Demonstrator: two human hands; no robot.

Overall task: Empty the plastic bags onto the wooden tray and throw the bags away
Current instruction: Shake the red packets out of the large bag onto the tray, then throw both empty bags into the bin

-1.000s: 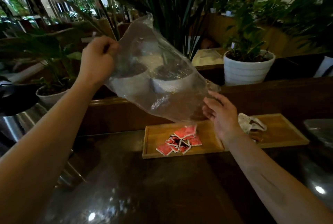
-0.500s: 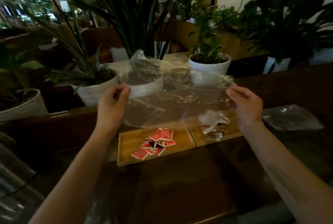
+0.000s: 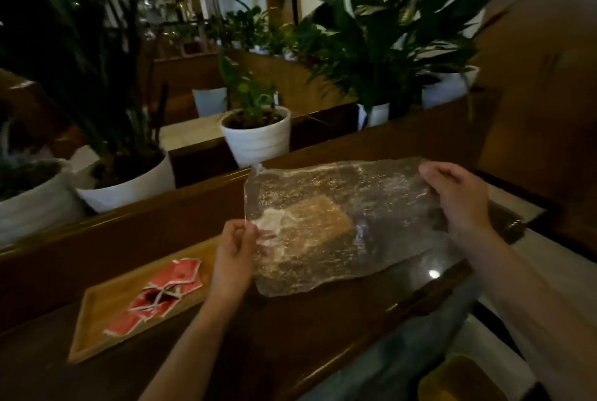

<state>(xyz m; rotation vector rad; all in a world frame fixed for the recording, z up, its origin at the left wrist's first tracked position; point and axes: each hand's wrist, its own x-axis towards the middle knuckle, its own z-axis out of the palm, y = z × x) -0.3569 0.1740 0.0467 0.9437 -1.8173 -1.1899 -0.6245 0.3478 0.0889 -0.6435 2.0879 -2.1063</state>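
An empty clear plastic bag (image 3: 371,207) is stretched flat between both hands above the dark counter. My left hand (image 3: 234,252) pinches its left edge, and my right hand (image 3: 458,197) grips its upper right corner. The wooden tray (image 3: 97,313) lies on the counter at the lower left with several red packets (image 3: 161,290) piled on it. Through the bag I see the tray's right part and some crumpled white wrappers, blurred by the plastic.
White pots with green plants (image 3: 256,139) stand on a ledge behind a raised wooden rail (image 3: 161,207). A yellow container (image 3: 458,381) shows at the bottom right below the counter edge. A brown wall (image 3: 542,77) rises at the right.
The view has swung right, so the tray now sits at the lower left. Both hands have carried the stretched bag lower and to the right, away from above the packets.
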